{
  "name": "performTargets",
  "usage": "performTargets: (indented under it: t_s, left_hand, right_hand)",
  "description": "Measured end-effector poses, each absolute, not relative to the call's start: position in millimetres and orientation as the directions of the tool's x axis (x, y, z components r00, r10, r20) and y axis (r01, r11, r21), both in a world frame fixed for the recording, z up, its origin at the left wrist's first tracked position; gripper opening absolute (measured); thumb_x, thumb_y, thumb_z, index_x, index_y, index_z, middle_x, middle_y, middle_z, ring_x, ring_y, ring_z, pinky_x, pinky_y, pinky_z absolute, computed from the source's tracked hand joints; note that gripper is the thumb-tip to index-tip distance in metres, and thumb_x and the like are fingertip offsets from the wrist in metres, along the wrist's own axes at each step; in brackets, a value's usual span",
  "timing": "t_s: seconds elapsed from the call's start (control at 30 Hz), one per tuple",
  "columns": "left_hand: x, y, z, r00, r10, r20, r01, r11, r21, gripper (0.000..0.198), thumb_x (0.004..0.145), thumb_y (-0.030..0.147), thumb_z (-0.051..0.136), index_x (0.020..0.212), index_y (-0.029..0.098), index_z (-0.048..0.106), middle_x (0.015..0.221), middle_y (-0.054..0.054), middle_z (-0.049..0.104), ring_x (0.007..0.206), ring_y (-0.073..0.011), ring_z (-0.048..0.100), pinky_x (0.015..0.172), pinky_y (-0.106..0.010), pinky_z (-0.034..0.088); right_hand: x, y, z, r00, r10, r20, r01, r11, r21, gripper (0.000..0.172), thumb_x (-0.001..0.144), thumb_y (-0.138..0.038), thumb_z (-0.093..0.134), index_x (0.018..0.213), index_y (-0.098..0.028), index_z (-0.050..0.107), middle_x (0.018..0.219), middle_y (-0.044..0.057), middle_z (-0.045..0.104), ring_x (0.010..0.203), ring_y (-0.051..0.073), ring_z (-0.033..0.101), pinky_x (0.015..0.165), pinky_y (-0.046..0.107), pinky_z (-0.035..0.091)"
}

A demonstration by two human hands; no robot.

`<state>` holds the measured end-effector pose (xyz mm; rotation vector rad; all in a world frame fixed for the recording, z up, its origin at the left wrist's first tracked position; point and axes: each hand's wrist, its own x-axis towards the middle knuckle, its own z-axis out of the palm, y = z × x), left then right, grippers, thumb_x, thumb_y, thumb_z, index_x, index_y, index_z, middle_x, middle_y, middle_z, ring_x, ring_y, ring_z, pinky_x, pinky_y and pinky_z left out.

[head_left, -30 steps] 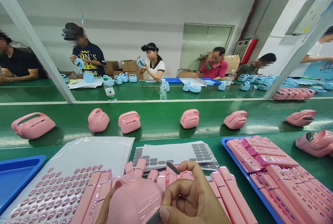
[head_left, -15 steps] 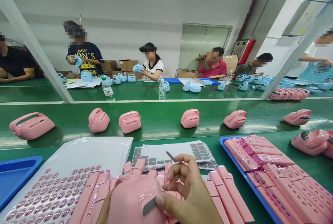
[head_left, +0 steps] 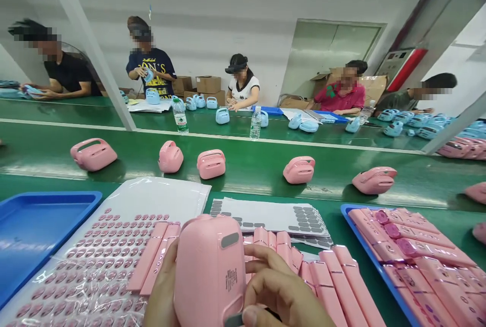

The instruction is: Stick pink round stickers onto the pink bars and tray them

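I hold a pink plastic speaker shell (head_left: 210,271) upright at the bottom centre, its underside facing me with one grey oval pad near the top. My left hand (head_left: 162,294) wraps round its left side. My right hand (head_left: 279,290) grips its right side, the thumb pressing a second grey pad (head_left: 233,321) at the shell's lower edge. Behind the shell lie pink strip parts (head_left: 326,279) and a sheet of grey pads (head_left: 273,217). A sheet of pink round stickers (head_left: 94,261) lies to the left.
A blue tray (head_left: 34,228) sits at left; another blue tray (head_left: 351,215) of pink strips at right. Several pink shells (head_left: 211,164) stand on the green conveyor (head_left: 250,165). Across it, several people handle blue shells; water bottles (head_left: 255,123) stand there.
The shell has been turned upright with its underside toward me, and a grey pad now sits on it. The pad on my raised fingertip is gone. The view shifted right and down.
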<state>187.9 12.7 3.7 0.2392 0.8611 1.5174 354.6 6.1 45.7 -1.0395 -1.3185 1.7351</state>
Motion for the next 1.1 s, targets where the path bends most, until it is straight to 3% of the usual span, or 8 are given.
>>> performTargets:
  t_s: [0.13, 0.3, 0.43, 0.53, 0.67, 0.77, 0.9, 1.1]
  left_hand:
    - [194, 12, 15, -0.089, 0.921, -0.379, -0.812, 0.153, 0.563, 0.040, 0.073, 0.022, 0.067, 0.110, 0.031, 0.055, 0.084, 0.003, 0.069, 0.060, -0.0187, 0.065, 0.052, -0.026, 0.054]
    - [197, 7, 22, -0.003, 0.918, -0.396, -0.857, 0.202, 0.474, 0.037, 0.077, 0.025, 0.064, 0.111, 0.034, 0.054, 0.087, 0.002, 0.069, 0.065, -0.0195, 0.066, 0.045, -0.022, 0.050]
    - [195, 7, 18, -0.058, 0.934, -0.352, -0.823, 0.155, 0.547, 0.045, 0.076, 0.019, 0.064, 0.115, 0.038, 0.051, 0.090, 0.005, 0.068, 0.051, -0.0141, 0.061, 0.036, -0.019, 0.042]
    - [191, 11, 12, -0.055, 0.951, -0.304, -0.788, 0.145, 0.599, 0.045, 0.075, 0.020, 0.064, 0.114, 0.037, 0.051, 0.081, 0.006, 0.068, 0.038, -0.0114, 0.053, 0.031, -0.020, 0.038]
    - [187, 15, 7, 0.065, 0.957, -0.281, -0.811, 0.215, 0.544, 0.031, 0.079, 0.026, 0.059, 0.110, 0.031, 0.055, 0.065, 0.003, 0.066, 0.035, -0.0132, 0.052, 0.033, -0.022, 0.041]
    - [187, 13, 7, 0.067, 0.950, -0.305, -0.800, 0.234, 0.553, 0.029, 0.080, 0.025, 0.058, 0.108, 0.030, 0.056, 0.065, 0.005, 0.066, 0.035, -0.0120, 0.051, 0.034, -0.021, 0.042]
    - [188, 9, 10, -0.078, 0.935, -0.347, -0.739, 0.180, 0.650, 0.040, 0.074, 0.019, 0.063, 0.111, 0.032, 0.054, 0.079, 0.006, 0.068, 0.049, -0.0142, 0.059, 0.039, -0.020, 0.045]
    - [191, 6, 16, 0.015, 0.934, -0.356, -0.786, 0.231, 0.574, 0.037, 0.078, 0.022, 0.059, 0.113, 0.033, 0.054, 0.077, 0.006, 0.068, 0.039, -0.0110, 0.053, 0.034, -0.020, 0.043]
  right_hand:
    - [356, 7, 45, -0.435, 0.884, -0.171, -0.070, -0.223, -0.972, 0.019, 0.067, -0.038, 0.072, 0.067, -0.020, 0.067, 0.128, 0.009, 0.040, 0.123, 0.024, 0.037, 0.093, 0.028, 0.041]
    - [354, 7, 48, -0.427, 0.886, -0.183, -0.027, -0.215, -0.976, 0.015, 0.066, -0.033, 0.072, 0.066, -0.019, 0.065, 0.123, 0.008, 0.041, 0.104, 0.021, 0.052, 0.086, 0.026, 0.045]
    - [351, 6, 50, -0.424, 0.890, -0.167, -0.036, -0.200, -0.979, 0.013, 0.064, -0.029, 0.074, 0.064, -0.019, 0.065, 0.121, 0.007, 0.041, 0.100, 0.020, 0.053, 0.085, 0.027, 0.046]
    - [353, 6, 52, -0.437, 0.882, -0.177, -0.059, -0.224, -0.973, 0.018, 0.066, -0.035, 0.073, 0.066, -0.018, 0.065, 0.122, 0.007, 0.041, 0.097, 0.019, 0.055, 0.085, 0.027, 0.046]
    - [356, 8, 54, -0.494, 0.850, -0.184, -0.144, -0.289, -0.946, 0.026, 0.067, -0.042, 0.071, 0.067, -0.017, 0.063, 0.121, 0.009, 0.040, 0.096, 0.019, 0.057, 0.082, 0.028, 0.047]
    - [356, 9, 55, -0.482, 0.853, -0.202, -0.067, -0.266, -0.962, 0.021, 0.066, -0.035, 0.071, 0.065, -0.016, 0.063, 0.122, 0.010, 0.039, 0.098, 0.021, 0.056, 0.082, 0.030, 0.048]
    - [354, 8, 56, -0.446, 0.874, -0.194, 0.016, -0.209, -0.978, 0.016, 0.067, -0.032, 0.069, 0.063, -0.017, 0.065, 0.120, 0.008, 0.042, 0.107, 0.025, 0.052, 0.080, 0.031, 0.048]
    - [354, 5, 61, -0.429, 0.875, -0.225, 0.077, -0.213, -0.974, 0.006, 0.066, -0.024, 0.066, 0.065, -0.019, 0.067, 0.118, 0.007, 0.045, 0.112, 0.026, 0.048, 0.084, 0.033, 0.047]
